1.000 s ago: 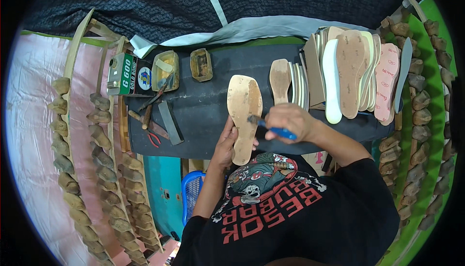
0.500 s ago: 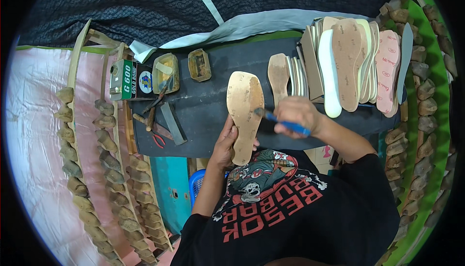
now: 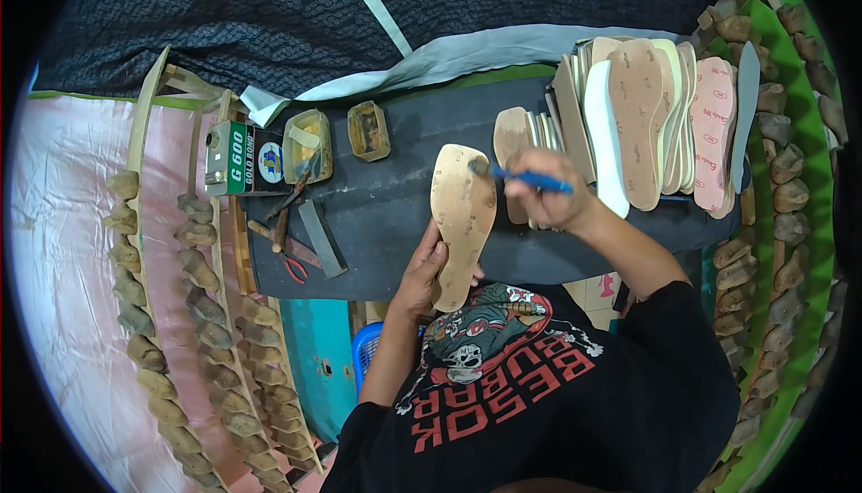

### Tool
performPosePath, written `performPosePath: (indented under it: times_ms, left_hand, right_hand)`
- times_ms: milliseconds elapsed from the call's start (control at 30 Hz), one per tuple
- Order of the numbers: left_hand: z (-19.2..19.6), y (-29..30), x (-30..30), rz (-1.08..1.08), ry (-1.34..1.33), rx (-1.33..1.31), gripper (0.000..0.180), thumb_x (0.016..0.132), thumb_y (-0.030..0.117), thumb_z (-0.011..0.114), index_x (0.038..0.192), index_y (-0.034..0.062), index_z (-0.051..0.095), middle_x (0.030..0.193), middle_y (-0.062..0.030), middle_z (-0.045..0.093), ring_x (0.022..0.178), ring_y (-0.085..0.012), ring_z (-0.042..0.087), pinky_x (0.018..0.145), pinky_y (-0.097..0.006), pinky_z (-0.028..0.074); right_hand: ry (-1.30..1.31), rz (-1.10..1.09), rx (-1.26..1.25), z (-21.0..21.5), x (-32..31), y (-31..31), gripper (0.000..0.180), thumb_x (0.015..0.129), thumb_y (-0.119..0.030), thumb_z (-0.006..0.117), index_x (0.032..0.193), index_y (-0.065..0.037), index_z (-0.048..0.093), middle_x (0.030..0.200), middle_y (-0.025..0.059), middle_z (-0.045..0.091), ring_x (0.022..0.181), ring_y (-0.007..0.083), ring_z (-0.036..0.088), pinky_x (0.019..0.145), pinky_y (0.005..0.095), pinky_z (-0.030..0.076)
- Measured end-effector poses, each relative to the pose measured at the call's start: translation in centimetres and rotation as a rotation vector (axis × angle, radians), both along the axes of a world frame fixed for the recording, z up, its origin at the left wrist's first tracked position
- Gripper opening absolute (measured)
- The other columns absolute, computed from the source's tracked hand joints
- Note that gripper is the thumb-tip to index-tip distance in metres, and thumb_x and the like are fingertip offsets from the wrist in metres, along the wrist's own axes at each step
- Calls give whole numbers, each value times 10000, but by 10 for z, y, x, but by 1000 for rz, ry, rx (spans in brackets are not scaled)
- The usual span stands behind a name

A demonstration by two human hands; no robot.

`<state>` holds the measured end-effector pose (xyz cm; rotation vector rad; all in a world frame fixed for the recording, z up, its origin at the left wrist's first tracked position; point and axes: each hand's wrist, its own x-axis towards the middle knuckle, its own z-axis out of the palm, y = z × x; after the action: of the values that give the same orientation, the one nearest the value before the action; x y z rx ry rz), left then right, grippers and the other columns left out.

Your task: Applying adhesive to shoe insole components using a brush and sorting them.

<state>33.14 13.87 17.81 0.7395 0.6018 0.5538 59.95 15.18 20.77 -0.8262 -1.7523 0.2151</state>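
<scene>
A tan insole (image 3: 461, 224) is held up by my left hand (image 3: 424, 275), which grips its narrow heel half from the left side, thumb on the face. My right hand (image 3: 545, 189) is closed round the blue handle of a brush (image 3: 530, 179). The dark brush tip lies against the right edge of the insole's wide forefoot part. Darker wet-looking patches show there. Behind my right hand, a row of upright insoles (image 3: 512, 138) stands on the dark work table (image 3: 413, 125), partly hidden by the hand.
Large stacks of insoles (image 3: 636, 125) fill the table's right side. At the left are a green and white can (image 3: 235, 159), two yellowish tubs (image 3: 308, 170) (image 3: 368, 153), a grey sharpening block (image 3: 323, 240) and pliers (image 3: 294, 268). Racks of wooden shoe lasts (image 3: 205, 303) flank both sides.
My right hand has moved the brush up along the insole, from its middle toward the upper forefoot. The insole has shifted slightly right and down in view.
</scene>
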Motion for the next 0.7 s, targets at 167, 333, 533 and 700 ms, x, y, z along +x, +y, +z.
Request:
performPosePath:
  times_ms: [167,333,533,700]
  left_hand:
    - [-3,-1,-2,-26,-26,-15,715,1008,374,561,1578,134,201,1225,-177,605,885,-309,697,728,-395,599]
    - [0,1,-5,10,-11,-2,756,1003,393,571,1590,128,175,1216,-175,606,897,-299,693,739,-389,592]
    - [1,7,-6,-32,23,42,773,997,414,580,1585,107,183,1203,-169,607,879,-277,690,729,-372,581]
    - [-9,9,-9,-59,0,49,759,1006,414,565,1585,112,180,1202,-174,604,887,-274,690,732,-371,580]
  right_hand:
    - [18,-60,79,6,2,15,329,934,-163,706,1116,-31,467,776,122,620,609,286,623,535,370,495]
    - [-60,14,120,9,-11,4,349,935,-167,703,1136,-40,446,756,108,616,612,283,624,540,368,494]
    - [0,-21,-7,4,-8,9,301,933,-174,709,1090,-35,493,783,109,631,599,303,617,534,376,486]
    - [-24,-72,15,5,-13,4,322,920,-189,726,1095,-43,499,773,106,627,596,284,614,537,378,478]
